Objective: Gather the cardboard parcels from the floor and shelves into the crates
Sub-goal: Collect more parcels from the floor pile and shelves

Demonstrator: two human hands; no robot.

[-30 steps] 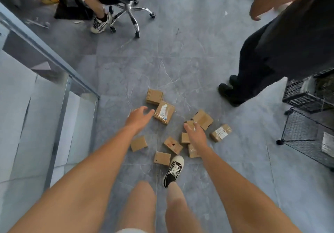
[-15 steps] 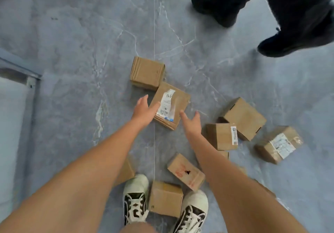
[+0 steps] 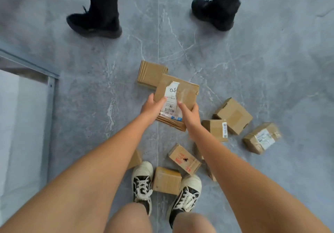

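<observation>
The left hand [image 3: 152, 107] grips the near-left edge of the labelled cardboard parcel [image 3: 178, 97] (its white label torn), and the right hand [image 3: 189, 113] curls round the near-right edge. The parcel seems just lifted off the grey floor [image 3: 253, 61], overlapping a plain parcel [image 3: 150, 73]. Further right, smaller parcels [image 3: 233, 115] lie scattered.

left hand [image 3: 152, 106] and right hand [image 3: 189, 113] gripping labelled parcel [image 3: 178, 102] from both sides, ribbed parcel [image 3: 151, 74] just behind, smaller parcels [image 3: 233, 115] scattered on grey floor [image 3: 90, 88], black boots [image 3: 94, 24] opposite
</observation>
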